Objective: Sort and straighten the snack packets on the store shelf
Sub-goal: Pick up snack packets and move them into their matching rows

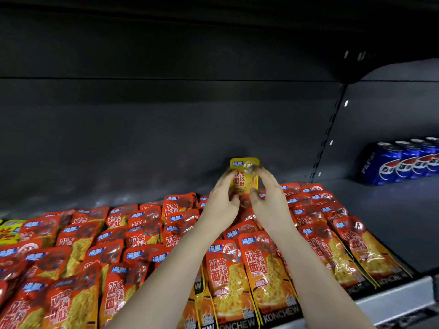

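A small yellow snack packet (pixel 245 178) stands upright at the back of the shelf, pinched from both sides. My left hand (pixel 222 203) grips its left edge and my right hand (pixel 270 200) grips its right edge. Below and around them, several red snack packets (pixel 228 271) lie flat in overlapping rows across the dark shelf (pixel 380 224). Some rows at the left (pixel 71 257) sit skewed. Another yellow packet (pixel 9 230) shows at the far left edge. My forearms cover part of the middle rows.
Blue Pepsi cans (pixel 403 162) stand in a row on the neighbouring shelf section at the right, behind a slotted upright (pixel 330 134). The shelf's grey front rail (pixel 392 302) runs along the lower right. A dark back wall rises behind the packets.
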The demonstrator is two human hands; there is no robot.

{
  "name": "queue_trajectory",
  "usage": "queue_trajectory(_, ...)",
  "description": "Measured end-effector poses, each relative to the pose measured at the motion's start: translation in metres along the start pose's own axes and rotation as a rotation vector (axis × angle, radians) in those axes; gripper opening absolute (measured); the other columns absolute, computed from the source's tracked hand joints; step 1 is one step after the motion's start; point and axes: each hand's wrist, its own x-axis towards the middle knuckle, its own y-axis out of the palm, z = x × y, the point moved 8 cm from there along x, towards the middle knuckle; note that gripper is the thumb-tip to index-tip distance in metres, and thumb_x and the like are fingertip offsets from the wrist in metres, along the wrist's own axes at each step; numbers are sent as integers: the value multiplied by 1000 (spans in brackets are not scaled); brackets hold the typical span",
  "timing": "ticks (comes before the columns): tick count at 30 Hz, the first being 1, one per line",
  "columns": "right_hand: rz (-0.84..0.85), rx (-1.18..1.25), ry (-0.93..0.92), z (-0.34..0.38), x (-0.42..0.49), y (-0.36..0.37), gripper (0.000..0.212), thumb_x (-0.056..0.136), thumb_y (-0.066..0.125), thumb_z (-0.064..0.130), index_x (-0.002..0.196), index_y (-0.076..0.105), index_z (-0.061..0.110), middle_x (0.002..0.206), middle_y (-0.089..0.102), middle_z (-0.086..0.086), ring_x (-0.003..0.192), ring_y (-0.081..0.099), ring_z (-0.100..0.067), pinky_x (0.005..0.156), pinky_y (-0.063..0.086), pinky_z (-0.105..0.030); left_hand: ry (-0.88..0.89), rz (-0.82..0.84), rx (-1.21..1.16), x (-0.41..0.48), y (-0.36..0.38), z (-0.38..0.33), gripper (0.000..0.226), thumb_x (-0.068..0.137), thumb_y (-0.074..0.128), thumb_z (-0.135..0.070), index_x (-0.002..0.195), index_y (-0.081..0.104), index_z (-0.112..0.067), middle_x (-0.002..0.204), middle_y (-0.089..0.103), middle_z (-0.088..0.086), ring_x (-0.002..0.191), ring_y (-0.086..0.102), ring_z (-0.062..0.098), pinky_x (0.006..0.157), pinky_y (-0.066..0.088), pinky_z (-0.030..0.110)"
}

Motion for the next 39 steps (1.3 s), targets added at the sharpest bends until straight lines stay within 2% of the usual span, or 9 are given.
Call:
queue_trajectory(3,-50,114,-57,10,-3,-7,56,89,53,3,138,41,25,141,43,7,130,39,-7,102,34,-11,65,-79,-103,-4,-11,-10,59,90,49,2,140,38,-26,144,41,-5,133,38,10,105,32,19)
queue_trajectory(8,-110,263,-135,33,-6,-22,56,89,52,0,139,41,25,141,42,10,131,39,-4,110,36,-33,177,-199,-177,-12,-34,-41,55,86,49,7,136,46,-16,137,51,3,129,44,13,110,36,37)
queue_trajectory(12,-146,323,-169,61,-5,-35,42,91,51,4,125,45,28,124,49,2,108,55,-2,89,47,-14,209,-258,-172,-21,-55,-63,55,87,48,4,138,44,-16,137,50,3,127,47,15,108,39,35)
queue_trajectory(16,-123,364,-83,85,-4,-30,35,92,55,14,118,39,33,114,56,-10,90,62,-11,70,50,-12,227,-332,-151,-36,-91,-78,49,85,54,0,132,50,-13,135,52,2,123,49,15,105,40,29)
queue_trajectory(19,-26,505,-21,107,-11,-9,37,91,58,11,118,39,27,109,63,1,87,65,-5,65,50,-11,195,-353,-153,-50,-120,-75,45,82,62,-3,126,54,-11,129,53,7,118,53,18,102,43,36)
queue_trajectory(23,88,666,26,134,-27,26,35,89,59,3,118,42,14,105,63,-1,95,63,-4,80,52,-17,82,-346,-205,-72,-155,-51,47,79,67,-1,118,51,-22,120,57,7,113,56,20,98,46,38)
queue_trajectory(28,246,612,10,174,-57,77,43,89,57,1,129,46,12,93,67,-6,96,65,-14,92,49,-28,-4,-352,-246,-111,-202,-13,49,78,67,3,117,48,-21,96,60,-2,88,62,9,76,53,21)
queue_trajectory(32,301,617,-1,205,-79,114,44,89,58,1,129,47,16,91,68,-5,91,65,-12,94,49,-28,-67,-359,-256,-138,-240,13,51,80,68,0,121,46,-19,100,63,11,94,63,21,81,54,34)
queue_trajectory(39,361,636,0,252,-117,174,44,89,59,4,128,48,21,93,68,-10,90,65,-10,87,47,-18,-100,-375,-249,-184,-304,51,54,80,68,1,126,44,-14,104,62,16,95,61,23,79,52,29)
